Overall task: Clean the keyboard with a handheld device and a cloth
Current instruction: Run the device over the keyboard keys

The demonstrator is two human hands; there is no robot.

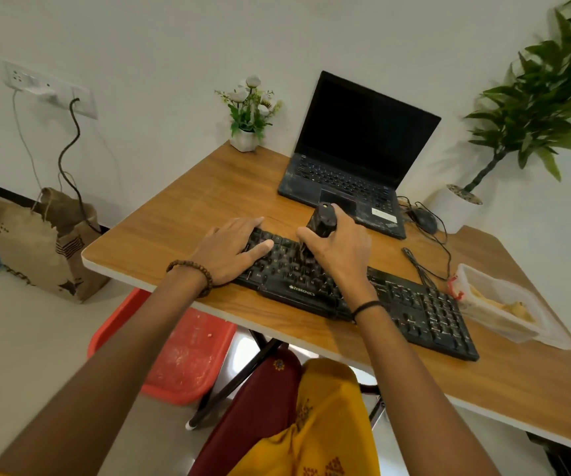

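So the black full-size plastic keyboard (428, 314) sits slantwise on the wood-top table (188, 201), with its long axis running far-left to near-right. My left hand (232, 249) lies flat, fingers straight, pinning the left end. My right hand (339, 249) is wrapped round the stubby dark handheld cleaner (323, 219), near upright, nozzle down on the keys just beside it. Most of the board lies to the right of both hands, so I'd guess the sweep goes rightward along its length.

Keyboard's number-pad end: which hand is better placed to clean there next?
Probably the right hand: it grips the handheld device, tip down on the middle of the keyboard, and the number pad lies on its side. The left hand rests flat on the far left keys, holding nothing.
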